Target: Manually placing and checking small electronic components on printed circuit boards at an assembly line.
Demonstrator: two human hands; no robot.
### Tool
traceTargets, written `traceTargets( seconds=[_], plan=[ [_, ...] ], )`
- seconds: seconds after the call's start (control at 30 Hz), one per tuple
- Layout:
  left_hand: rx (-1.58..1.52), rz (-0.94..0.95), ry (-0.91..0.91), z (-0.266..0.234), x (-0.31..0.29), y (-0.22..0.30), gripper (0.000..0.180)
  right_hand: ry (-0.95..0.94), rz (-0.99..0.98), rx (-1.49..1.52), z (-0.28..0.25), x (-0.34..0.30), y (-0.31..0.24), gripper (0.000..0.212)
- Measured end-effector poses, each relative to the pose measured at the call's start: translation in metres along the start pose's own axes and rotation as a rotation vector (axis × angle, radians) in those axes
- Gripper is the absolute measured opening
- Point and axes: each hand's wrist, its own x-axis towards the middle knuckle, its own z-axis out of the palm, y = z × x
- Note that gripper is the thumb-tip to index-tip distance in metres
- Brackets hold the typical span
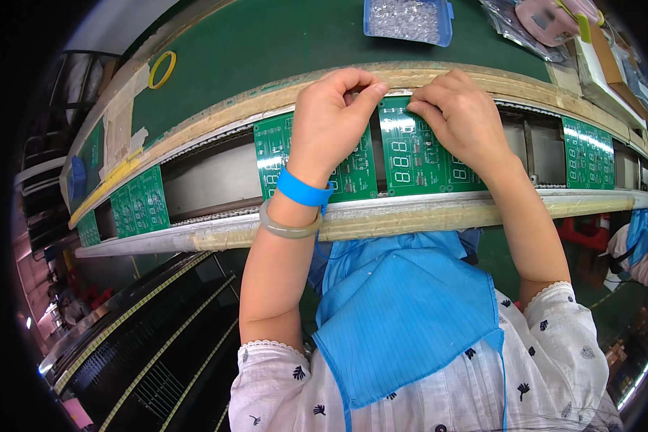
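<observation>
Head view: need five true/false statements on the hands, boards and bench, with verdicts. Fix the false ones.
1. The left hand hides part of a green circuit board. True.
2. The blue bin at the top is empty. False: it holds many small clear pieces.
3. A blue wristband is on the right wrist. False: it is on the left wrist.
4. The right hand is over another board, to the right of the first. True.
5. The yellow ring lies to the right of the blue bin. False: it lies well to the left of it.
</observation>
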Motion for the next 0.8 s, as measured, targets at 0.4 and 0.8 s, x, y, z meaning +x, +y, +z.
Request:
traceTargets(
  seconds=[0.4,0.8],
  plan=[
    [0.094,0.070,0.033,0.0008,-0.0008,-0.0037,0.020,0.032,-0.066,-0.034,0.0029,0.0020,-0.0003,0.012],
    [0.142,0.125,0.036,0.0020,-0.0009,-0.0051,0.018,0.050,-0.210,-0.215,0.0023,0.0030,-0.0049,0.010]
  ],
)
